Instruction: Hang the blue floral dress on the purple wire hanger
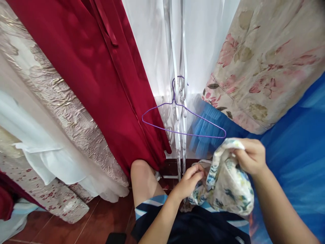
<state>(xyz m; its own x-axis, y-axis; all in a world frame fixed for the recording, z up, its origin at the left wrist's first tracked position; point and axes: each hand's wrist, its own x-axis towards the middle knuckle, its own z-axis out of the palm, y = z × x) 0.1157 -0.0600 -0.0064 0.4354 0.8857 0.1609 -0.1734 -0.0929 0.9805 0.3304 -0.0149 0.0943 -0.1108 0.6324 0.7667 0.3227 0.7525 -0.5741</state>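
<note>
A bunched white floral cloth (232, 193), with blue, green and yellow print, is held over my lap. My right hand (251, 156) pinches its upper edge between thumb and fingers. Lower and to the left, my left hand (191, 179) is closed on another part of the same cloth, its fingertips partly hidden by folds. Just above the hands, a purple wire hanger (184, 134) hangs by its hook from white ribbon straps (177, 118). Nothing hangs on the hanger, and neither hand touches it. What kind of garment the cloth is, I cannot tell.
Long garments hang all around: a red one (101, 84) and a textured beige one (58, 88) on the left, a floral one (269, 74) and blue fabric (299, 152) on the right. White fabric (149, 44) hangs behind. A dark object (116, 238) lies on the red tiled floor (88, 223).
</note>
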